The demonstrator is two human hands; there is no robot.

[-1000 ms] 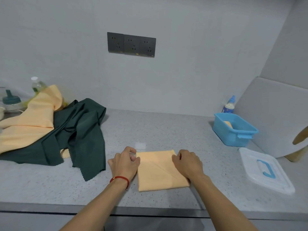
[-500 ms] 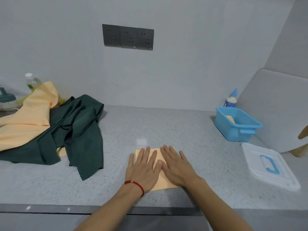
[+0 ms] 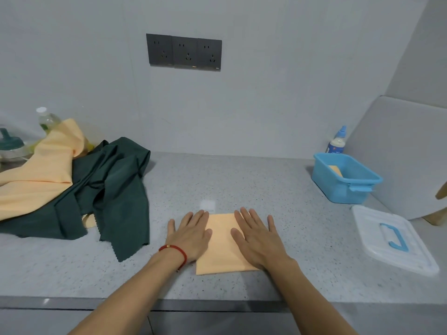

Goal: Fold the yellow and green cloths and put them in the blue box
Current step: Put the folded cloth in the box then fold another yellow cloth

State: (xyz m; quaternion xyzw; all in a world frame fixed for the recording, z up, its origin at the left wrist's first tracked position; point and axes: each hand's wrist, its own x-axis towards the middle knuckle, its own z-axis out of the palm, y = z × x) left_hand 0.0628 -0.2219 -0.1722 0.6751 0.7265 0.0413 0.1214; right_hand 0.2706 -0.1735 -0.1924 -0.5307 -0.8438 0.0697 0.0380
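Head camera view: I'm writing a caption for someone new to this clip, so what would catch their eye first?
Two bare hands, the left hand and the right hand, press flat on a folded square of pale yellow cloth at the near edge of the speckled grey countertop. At the left lies a rumpled dark green cloth with more yellow cloth over it. At the right stands the open blue plastic box.

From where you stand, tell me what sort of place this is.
Probably a home kitchen or utility counter: a speckled stone worktop, a triple wall socket on a plain wall, and bottles at the back.
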